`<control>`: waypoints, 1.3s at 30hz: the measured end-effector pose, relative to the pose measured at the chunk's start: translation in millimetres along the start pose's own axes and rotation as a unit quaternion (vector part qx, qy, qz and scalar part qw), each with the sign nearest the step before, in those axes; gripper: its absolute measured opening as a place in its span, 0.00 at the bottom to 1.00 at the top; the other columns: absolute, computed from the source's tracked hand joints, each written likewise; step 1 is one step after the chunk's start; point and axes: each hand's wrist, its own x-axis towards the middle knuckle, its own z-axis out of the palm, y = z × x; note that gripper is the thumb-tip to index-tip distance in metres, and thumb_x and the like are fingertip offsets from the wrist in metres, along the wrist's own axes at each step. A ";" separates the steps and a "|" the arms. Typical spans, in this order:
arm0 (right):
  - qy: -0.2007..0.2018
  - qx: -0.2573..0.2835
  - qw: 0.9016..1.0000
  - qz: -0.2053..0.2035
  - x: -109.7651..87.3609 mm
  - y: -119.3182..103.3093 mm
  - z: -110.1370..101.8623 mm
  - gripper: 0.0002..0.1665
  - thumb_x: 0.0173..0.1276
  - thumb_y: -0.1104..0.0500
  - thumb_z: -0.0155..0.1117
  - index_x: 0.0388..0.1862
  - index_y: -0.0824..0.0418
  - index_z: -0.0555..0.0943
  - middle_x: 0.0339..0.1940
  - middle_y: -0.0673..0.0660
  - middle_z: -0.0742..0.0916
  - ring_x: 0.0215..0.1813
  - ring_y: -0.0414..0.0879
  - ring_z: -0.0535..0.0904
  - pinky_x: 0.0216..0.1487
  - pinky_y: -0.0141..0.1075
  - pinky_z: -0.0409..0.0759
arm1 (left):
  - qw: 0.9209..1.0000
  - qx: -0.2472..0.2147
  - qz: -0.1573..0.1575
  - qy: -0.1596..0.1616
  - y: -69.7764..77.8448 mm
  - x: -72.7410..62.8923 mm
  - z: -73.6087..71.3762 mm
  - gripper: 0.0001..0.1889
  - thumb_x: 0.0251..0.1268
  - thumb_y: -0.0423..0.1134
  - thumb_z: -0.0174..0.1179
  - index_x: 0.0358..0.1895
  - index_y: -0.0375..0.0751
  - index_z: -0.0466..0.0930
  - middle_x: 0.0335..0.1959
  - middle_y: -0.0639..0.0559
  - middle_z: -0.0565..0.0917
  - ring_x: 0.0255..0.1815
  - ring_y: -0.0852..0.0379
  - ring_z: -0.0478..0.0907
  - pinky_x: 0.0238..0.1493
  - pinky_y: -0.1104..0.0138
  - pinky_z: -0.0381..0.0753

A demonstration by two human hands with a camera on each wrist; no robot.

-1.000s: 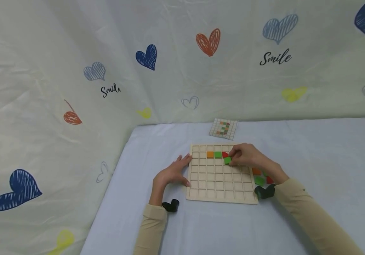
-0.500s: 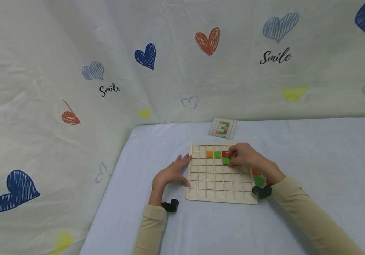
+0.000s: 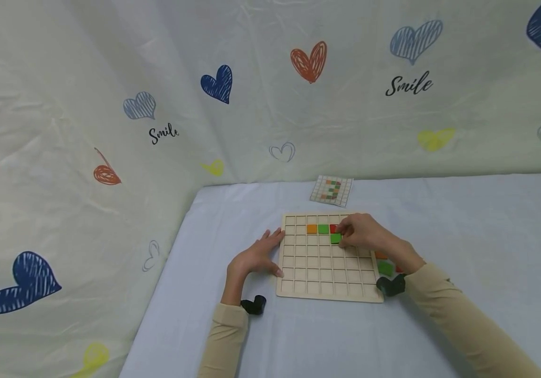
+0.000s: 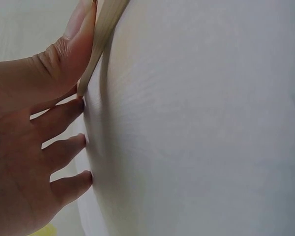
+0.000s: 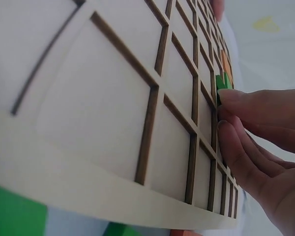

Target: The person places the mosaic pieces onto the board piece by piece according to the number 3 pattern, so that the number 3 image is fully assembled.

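A wooden grid board (image 3: 322, 273) lies on the white cloth. In its upper rows sit an orange tile (image 3: 311, 229), a green tile (image 3: 323, 229) and a partly covered red tile (image 3: 333, 229). My right hand (image 3: 367, 231) pinches another green tile (image 3: 335, 239) at its right edge, in the square just below the red one. From the right wrist, thumb and fingertips bunch close at that tile (image 5: 220, 88), low over the grid. My left hand (image 3: 256, 256) rests spread at the board's left edge, its thumb touching the rim (image 4: 105, 29) in the left wrist view.
Loose tiles lie right of the board, including a green one (image 3: 385, 268) and an orange one (image 3: 381, 255), partly behind the right forearm. A printed pattern card (image 3: 331, 191) lies beyond the board. A curtain with hearts (image 3: 308, 121) hangs at the back.
The green tile under my right fingers has shifted slightly left and straightened into its square below the red tile. My left hand and the board have stayed put.
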 end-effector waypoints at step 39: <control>0.019 -0.031 0.999 0.006 -59.4 32.8 -26.6 0.09 0.66 0.64 0.70 0.45 0.64 0.87 0.38 0.51 0.88 0.38 0.43 0.80 0.40 0.35 0.82 | 1.000 -0.005 0.011 0.005 -2.3 -2.4 0.5 0.58 0.50 0.35 0.80 0.84 0.43 0.51 0.86 0.51 0.49 0.87 0.45 0.36 0.85 0.47 0.42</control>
